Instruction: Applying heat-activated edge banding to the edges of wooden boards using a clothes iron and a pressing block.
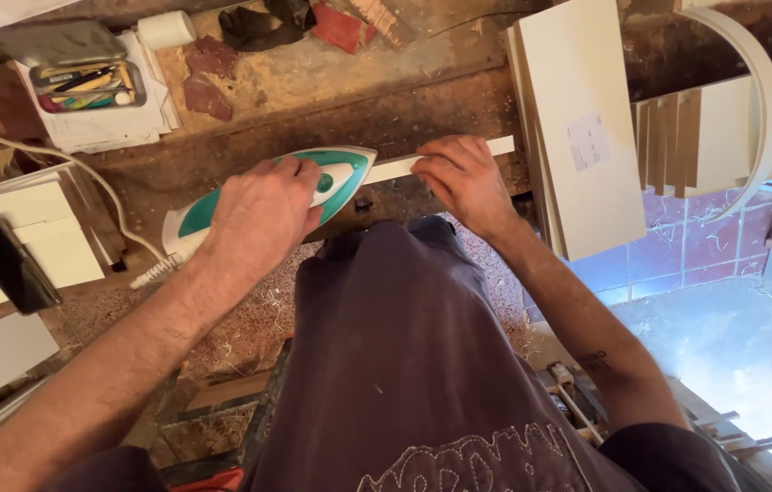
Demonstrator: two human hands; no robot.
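Iron (267, 196), green and white, lying flat near the front edge of the surface (331, 82), nose pointing right along a white strip (395, 168). Left hand (258, 219) clenched over the iron's handle, fingers wrapped around it, knuckles up. White cord (49, 159) trailing from the iron's heel toward the left edge. Right hand (463, 178) pressed down on the white strip just beside the iron's nose, fingers spread and flat, gripping nothing. Strip running along the front edge, its right end near a stack of cream boards (577, 128) leaning at the right end of the surface. Toward the back left corner: an open tin of small tools (85, 87) on a pile of papers (108, 128), a roll of white tape (165, 29) just beyond. Dark phone (8, 264) lying on white panels at the left, well apart from the iron. Sawdust scattered on the floor below the front edge.
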